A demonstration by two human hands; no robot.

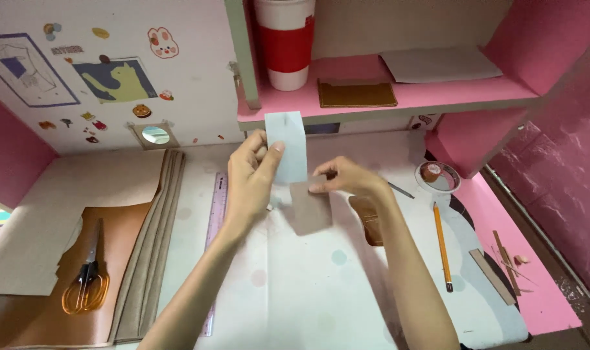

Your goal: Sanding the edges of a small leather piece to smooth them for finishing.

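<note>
My left hand [251, 175] holds up a pale blue paper strip [288, 144], thumb pinched on its left edge. My right hand [348, 179] grips the top of a small grey-brown leather piece [310, 207] that hangs just below the strip. The strip's lower end and the leather's upper edge meet between my fingers. Both hands hover over a white mat [295, 285] with faint coloured dots.
A purple ruler [215, 220] lies left of my left forearm. Orange-handled scissors [85, 279] rest on brown leather sheet [120, 240]. An orange pencil [442, 246], a tape roll [437, 175], a brown leather piece [370, 223] and thin strips [492, 275] lie right. A red-white cup [284, 42] stands on the pink shelf [437, 94].
</note>
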